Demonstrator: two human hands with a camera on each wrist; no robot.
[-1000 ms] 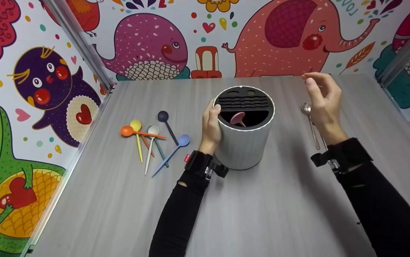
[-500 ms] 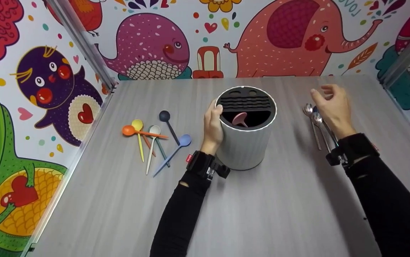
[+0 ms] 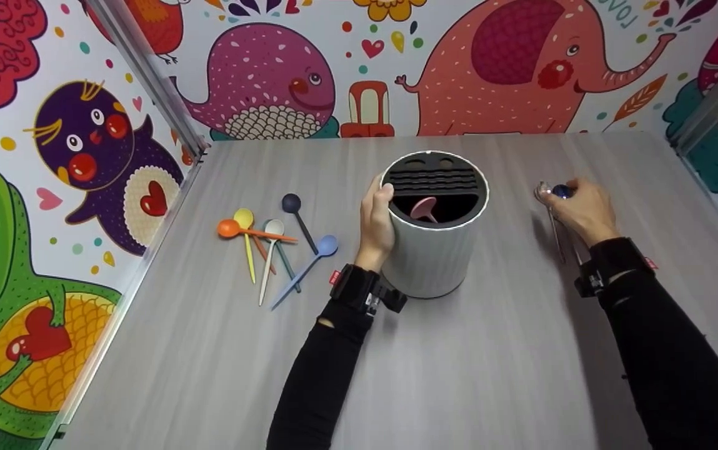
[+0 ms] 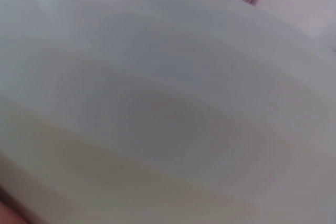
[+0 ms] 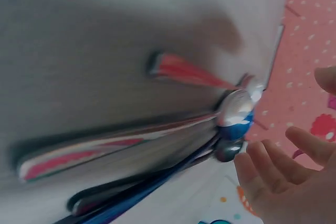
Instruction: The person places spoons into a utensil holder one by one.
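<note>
In the head view a grey cylindrical utensil holder (image 3: 430, 262) with a black slotted top stands upright mid-table. My left hand (image 3: 374, 225) grips its left side, thumb at the rim. A pink spoon (image 3: 424, 208) pokes out of the front opening. The holder's wall (image 4: 168, 103) fills the left wrist view. On the right, my right hand (image 3: 587, 212) reaches down over several metal spoons (image 3: 543, 189), fingertips beside a blue spoon bowl (image 3: 562, 191). The right wrist view shows the fingers (image 5: 270, 166) spread apart by the spoon heads, with a blue handle (image 5: 136, 195) among silver ones.
Left of the holder lies a loose group of coloured spoons: orange (image 3: 229, 228), yellow (image 3: 244, 217), white (image 3: 274, 228), dark blue (image 3: 291, 202) and light blue (image 3: 327, 245), among others. Cartoon-printed walls (image 3: 271, 81) border the grey table (image 3: 458, 375) at the back and left.
My right hand has come down from above onto the metal spoons, its fingertips now at the blue one. The left hand stays on the utensil holder; the whole view has shifted slightly.
</note>
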